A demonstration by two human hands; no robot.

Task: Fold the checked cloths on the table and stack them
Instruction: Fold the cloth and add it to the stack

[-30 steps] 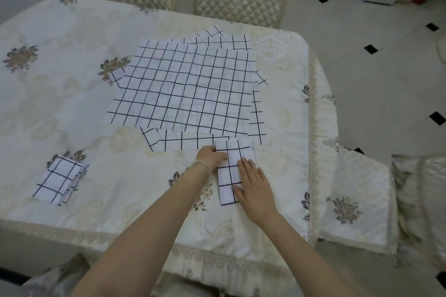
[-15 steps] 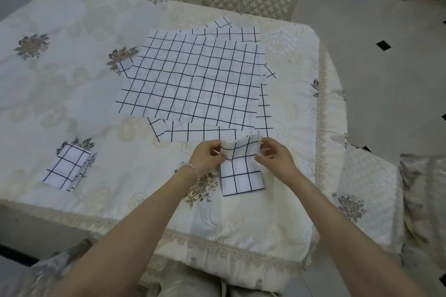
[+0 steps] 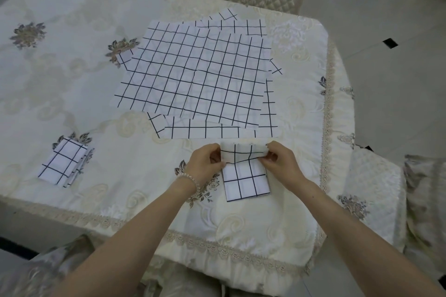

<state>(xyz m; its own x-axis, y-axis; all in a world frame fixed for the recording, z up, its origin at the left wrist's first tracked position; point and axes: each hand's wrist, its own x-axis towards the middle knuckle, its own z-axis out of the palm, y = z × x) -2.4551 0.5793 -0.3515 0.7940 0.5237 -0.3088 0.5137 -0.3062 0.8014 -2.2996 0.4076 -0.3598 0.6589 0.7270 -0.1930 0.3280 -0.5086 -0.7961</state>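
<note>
— Near the worktop's point(image 3: 72, 84) front edge, our left hand point(image 3: 205, 161) and right hand point(image 3: 281, 162) pinch the far corners of a folded checked cloth point(image 3: 246, 182), lifting them.

— We should bring that edge squarely onto the near one, then press flat.

— How many cloths lie in the spread pile point(image 3: 193, 74) or the folded stack point(image 3: 64, 162), we cannot tell.
</note>
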